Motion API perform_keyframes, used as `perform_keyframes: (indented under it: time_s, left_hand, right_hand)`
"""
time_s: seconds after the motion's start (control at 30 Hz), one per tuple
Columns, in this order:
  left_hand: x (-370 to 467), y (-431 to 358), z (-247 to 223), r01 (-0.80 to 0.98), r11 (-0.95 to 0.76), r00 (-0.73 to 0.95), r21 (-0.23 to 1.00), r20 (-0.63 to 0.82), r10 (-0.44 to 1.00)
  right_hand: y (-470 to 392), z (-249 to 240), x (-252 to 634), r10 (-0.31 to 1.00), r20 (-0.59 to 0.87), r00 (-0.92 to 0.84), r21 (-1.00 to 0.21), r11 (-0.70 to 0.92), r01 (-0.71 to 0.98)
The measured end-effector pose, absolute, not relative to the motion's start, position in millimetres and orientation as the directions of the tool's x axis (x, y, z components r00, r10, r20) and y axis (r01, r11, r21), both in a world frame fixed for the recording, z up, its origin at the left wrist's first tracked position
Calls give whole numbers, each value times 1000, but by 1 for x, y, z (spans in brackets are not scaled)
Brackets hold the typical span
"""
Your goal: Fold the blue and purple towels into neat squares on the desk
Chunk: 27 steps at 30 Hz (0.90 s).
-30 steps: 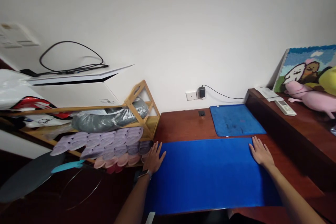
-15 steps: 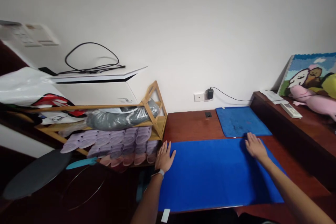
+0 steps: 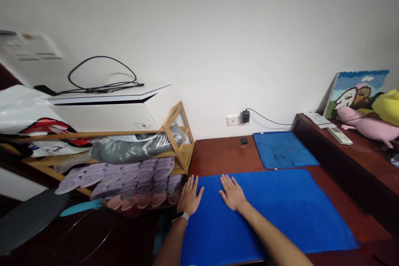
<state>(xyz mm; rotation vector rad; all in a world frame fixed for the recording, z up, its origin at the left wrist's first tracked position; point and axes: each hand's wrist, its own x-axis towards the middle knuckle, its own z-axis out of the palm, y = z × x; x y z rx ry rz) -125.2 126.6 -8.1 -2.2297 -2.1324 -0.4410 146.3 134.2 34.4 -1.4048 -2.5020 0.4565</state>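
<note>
A large bright blue cloth [image 3: 289, 208] lies flat across the reddish-brown desk [image 3: 224, 153]. My left hand [image 3: 189, 198], with a watch at the wrist, rests palm down at the cloth's left edge, fingers apart and holding nothing. On the upper left part of the same cloth lies my right hand [image 3: 232, 192], also palm down with spread fingers and nothing held. Behind the large cloth, at its back right, sits a smaller, darker blue cloth [image 3: 283, 149] with dark marks, touched by neither hand.
Left of the desk stands a wooden rack [image 3: 183, 149] with purple slippers [image 3: 124, 174] and a white box [image 3: 106, 116]. On the right, a raised ledge holds a remote [image 3: 339, 136], a pink plush toy [image 3: 368, 124] and a picture [image 3: 355, 91]. A black plug [image 3: 246, 116] sits in the wall.
My right hand has moved left across the large cloth, from its right side to near my left hand. The cloth's right part now reaches farther right. The view has shifted slightly.
</note>
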Motion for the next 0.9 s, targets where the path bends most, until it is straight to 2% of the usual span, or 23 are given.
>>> perform_keyframes:
  time_s: [0.13, 0.3, 0.37, 0.47, 0.9]
  left_hand:
    - [-127, 128, -8, 983, -72, 32, 166, 234, 972]
    - [-129, 130, -8, 988, -76, 41, 133, 245, 969]
    - [-130, 131, -7, 990, -81, 50, 116, 246, 968]
    - [-131, 132, -4, 992, -78, 53, 97, 235, 970]
    - [-139, 140, -6, 996, -54, 45, 75, 124, 991]
  right_hand:
    - [143, 18, 278, 947, 72, -312, -288, 320, 903]
    - [147, -3, 477, 994, -17, 105, -143, -107, 984]
    - [147, -9, 524, 980, -31, 195, -113, -197, 974]
    - [148, -12, 546, 976, -30, 217, -97, -219, 971]
    - [156, -6, 539, 975, -67, 213, -125, -220, 967]
